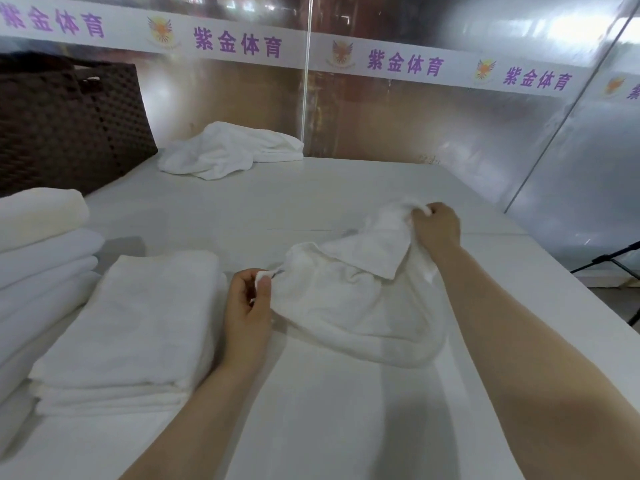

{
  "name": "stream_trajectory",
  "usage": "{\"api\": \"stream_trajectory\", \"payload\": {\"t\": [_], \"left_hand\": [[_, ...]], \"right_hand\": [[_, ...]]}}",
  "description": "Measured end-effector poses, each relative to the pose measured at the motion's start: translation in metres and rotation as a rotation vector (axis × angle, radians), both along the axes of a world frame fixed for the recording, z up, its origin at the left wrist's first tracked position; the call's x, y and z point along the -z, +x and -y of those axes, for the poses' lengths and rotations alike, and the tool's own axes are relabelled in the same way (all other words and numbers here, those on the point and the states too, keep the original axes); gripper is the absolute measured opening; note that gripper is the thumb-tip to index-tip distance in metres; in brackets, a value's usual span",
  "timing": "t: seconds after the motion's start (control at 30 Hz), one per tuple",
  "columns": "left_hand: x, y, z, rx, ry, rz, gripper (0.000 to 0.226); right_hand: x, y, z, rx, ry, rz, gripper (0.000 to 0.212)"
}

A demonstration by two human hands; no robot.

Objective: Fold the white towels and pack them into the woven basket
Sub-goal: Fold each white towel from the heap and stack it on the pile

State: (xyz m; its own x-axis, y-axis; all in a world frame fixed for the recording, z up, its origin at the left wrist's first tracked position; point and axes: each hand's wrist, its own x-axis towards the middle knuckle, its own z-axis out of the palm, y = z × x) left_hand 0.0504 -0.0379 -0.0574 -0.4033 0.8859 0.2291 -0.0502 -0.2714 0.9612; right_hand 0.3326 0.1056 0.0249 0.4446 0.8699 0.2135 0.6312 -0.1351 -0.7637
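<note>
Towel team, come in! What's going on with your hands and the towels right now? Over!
Left hand and right hand each pinch a corner of the towel, unfolded. Folded stack beside it. Basket far left; nothing in the way.

Two bare forearms reach into view from the bottom edge, no sleeves visible to the elbow. The left hand (247,299) and right hand (438,227) carry no gloves, rings, watch or bracelets; nails short, unpainted.

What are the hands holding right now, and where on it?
One unfolded white towel: left hand pinches one corner, right hand grips another.
</note>
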Motion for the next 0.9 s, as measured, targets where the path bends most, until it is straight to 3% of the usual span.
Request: {"api": "stream_trajectory", "payload": {"t": [0.07, 0.13, 0.27, 0.4, 0.53, 0.63, 0.73, 0.8, 0.9], "left_hand": [[0.000, -0.004, -0.003, -0.085, 0.034, 0.032, 0.009], [0.000, -0.007, -0.005, -0.141, 0.044, 0.053, 0.005], [-0.005, -0.005, -0.001, -0.158, 0.047, 0.073, 0.013], [-0.008, -0.001, 0.004, -0.074, 0.057, 0.018, 0.024], [-0.011, 0.001, 0.009, 0.026, 0.062, -0.022, 0.017], [-0.011, 0.001, 0.010, 0.078, 0.053, -0.008, 0.011], [-0.010, 0.000, 0.011, 0.130, 0.055, -0.001, 0.016], [-0.008, -0.002, 0.011, 0.155, 0.054, 0.011, 0.017], [-0.007, -0.002, 0.009, 0.170, 0.025, 0.013, 0.022]], "right_hand": [[-0.009, 0.002, 0.011, 0.060, 0.173, -0.060, 0.011], [-0.012, -0.002, 0.022, -0.056, 0.206, 0.032, 0.015], [-0.007, -0.020, 0.049, -0.294, -0.005, 0.109, 0.025], [-0.003, -0.031, 0.079, -0.470, -0.260, 0.196, 0.053], [0.006, -0.028, 0.099, -0.725, -0.499, 0.166, 0.038], [0.016, -0.020, 0.100, -0.704, -0.454, 0.242, 0.026], [0.020, -0.014, 0.099, -0.616, -0.421, 0.359, 0.042], [0.024, -0.009, 0.099, -0.533, -0.463, 0.338, 0.046], [0.026, -0.006, 0.100, -0.422, -0.404, 0.227, 0.033]]}}
